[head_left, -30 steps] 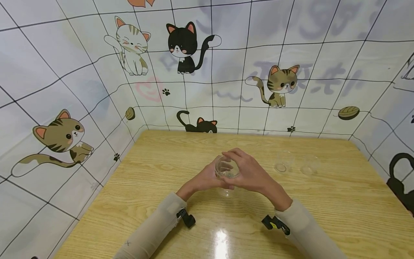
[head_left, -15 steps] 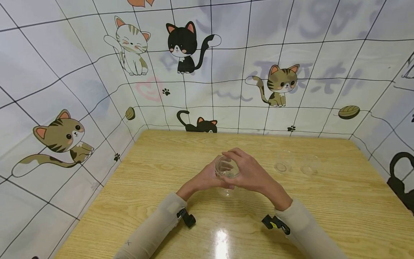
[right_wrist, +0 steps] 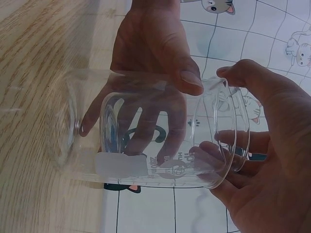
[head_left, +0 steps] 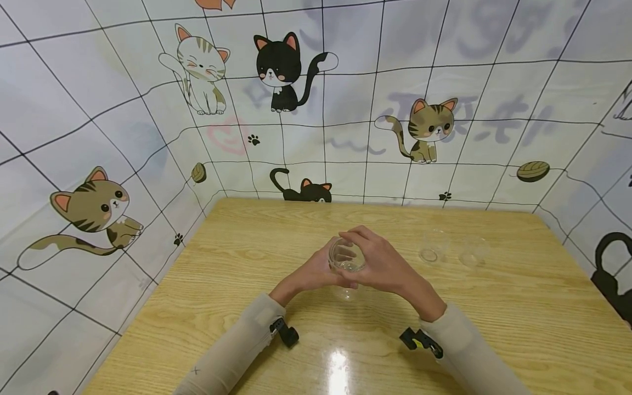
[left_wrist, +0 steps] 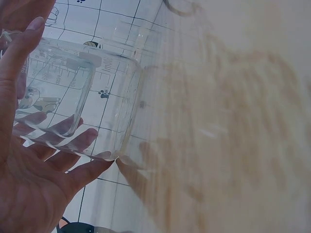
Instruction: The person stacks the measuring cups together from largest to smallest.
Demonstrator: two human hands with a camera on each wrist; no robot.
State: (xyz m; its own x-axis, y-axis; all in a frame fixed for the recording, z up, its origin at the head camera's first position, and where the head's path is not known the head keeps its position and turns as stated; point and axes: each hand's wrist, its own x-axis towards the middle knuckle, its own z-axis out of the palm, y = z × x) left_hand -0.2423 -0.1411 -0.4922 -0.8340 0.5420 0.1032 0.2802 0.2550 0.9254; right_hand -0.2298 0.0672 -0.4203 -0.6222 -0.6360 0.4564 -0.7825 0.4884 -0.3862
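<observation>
Between my hands, over the middle of the table (head_left: 247, 230), the small beaker (left_wrist: 56, 87) sits inside the big beaker (left_wrist: 116, 97), both upright. My left hand (head_left: 316, 270) has its fingers curled round the big beaker's wall; my right hand (head_left: 385, 267) has its fingers clamped about the small beaker's top. Farther right, near the back, the third beaker (head_left: 430, 254) stands beside the fourth beaker (head_left: 471, 258).

The right hand (right_wrist: 284, 155) is gripping a smaller glass beaker (right_wrist: 112, 131) around its rim end. That beaker is sitting partway inside a larger glass beaker (right_wrist: 87, 160), their bases apart. The left hand (right_wrist: 151, 60) is curling around the larger one. Wood-grained bench (right_wrist: 29, 126) is showing on the left, cat-printed gridded backdrop (right_wrist: 146, 213) behind.
</observation>
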